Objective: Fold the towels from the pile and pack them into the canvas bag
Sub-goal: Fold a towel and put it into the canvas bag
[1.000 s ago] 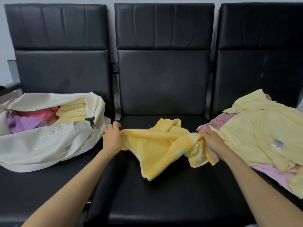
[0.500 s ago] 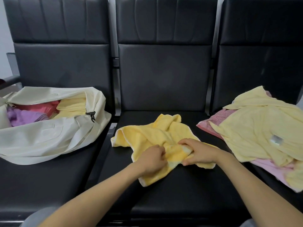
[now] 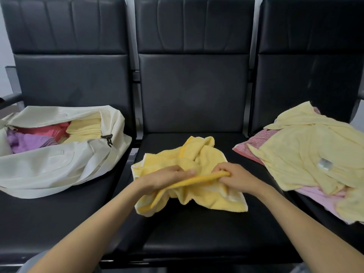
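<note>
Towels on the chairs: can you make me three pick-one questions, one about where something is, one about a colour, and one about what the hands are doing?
1. Where is the canvas bag?
A) left seat
B) middle seat
C) floor

2. What colour is the towel in the hands?
A) purple
B) pink
C) yellow

3. What are the left hand and right hand doing?
A) resting flat
B) gripping the towel
C) reaching into the bag

Answers:
1 A: the bag lies on the left seat.
2 C: the crumpled towel on the middle seat is bright yellow.
3 B: both hands pinch its folded edge.
</note>
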{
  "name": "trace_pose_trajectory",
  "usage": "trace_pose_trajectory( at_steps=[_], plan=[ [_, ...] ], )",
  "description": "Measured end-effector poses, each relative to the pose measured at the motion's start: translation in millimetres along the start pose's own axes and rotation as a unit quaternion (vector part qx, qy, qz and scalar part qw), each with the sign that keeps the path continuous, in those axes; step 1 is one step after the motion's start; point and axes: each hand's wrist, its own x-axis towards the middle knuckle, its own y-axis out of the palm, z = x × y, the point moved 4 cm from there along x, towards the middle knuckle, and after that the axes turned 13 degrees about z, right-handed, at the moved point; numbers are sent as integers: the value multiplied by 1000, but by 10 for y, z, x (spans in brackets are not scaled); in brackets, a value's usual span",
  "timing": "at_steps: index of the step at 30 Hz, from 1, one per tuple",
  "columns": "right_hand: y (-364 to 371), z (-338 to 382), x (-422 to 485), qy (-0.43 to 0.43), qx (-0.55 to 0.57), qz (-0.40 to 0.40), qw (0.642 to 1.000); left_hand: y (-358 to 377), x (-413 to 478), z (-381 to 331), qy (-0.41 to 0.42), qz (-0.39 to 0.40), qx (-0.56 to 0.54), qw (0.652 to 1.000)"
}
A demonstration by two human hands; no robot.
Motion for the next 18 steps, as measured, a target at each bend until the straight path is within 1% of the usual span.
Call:
trace_pose_trajectory(
  at_steps=[1,2,3,4,5,6,7,8,9,10,11,12,14,16,18],
  plan=[
    [-67,30,-18,0,57,-29,998,15,-10,33,-31,18,94,995],
    [-107,37,-23,1,107,-42,993,31,-21,75,-61,26,174,983],
    [-113,39,-16,7,144,-36,989,52,-14,127,-89,29,234,968],
    [-88,29,-3,17,158,-14,987,65,-1,185,-106,23,274,956],
    [-35,15,15,30,150,17,988,67,21,243,-117,14,290,950],
    [40,0,25,48,127,53,989,60,34,286,-122,-2,288,950],
    [108,-25,38,61,80,83,991,49,35,319,-124,-21,282,951],
    [165,-47,54,67,4,105,992,37,19,324,-118,-45,297,946],
    [208,-54,75,72,-73,117,988,18,5,317,-110,-73,337,932],
    [237,-42,103,75,-124,119,982,4,-6,298,-94,-98,383,914],
    [254,-8,132,70,-141,114,981,4,-13,292,-78,-101,404,906],
    [261,30,156,63,-145,106,982,20,-17,299,-66,-89,396,912],
    [276,121,183,37,-196,93,976,62,-12,318,-31,-65,331,941],
    [308,191,190,18,-244,108,964,93,-30,297,8,-87,274,958],
    [328,208,183,27,-228,115,967,102,-64,289,-2,-100,264,959]
  ],
)
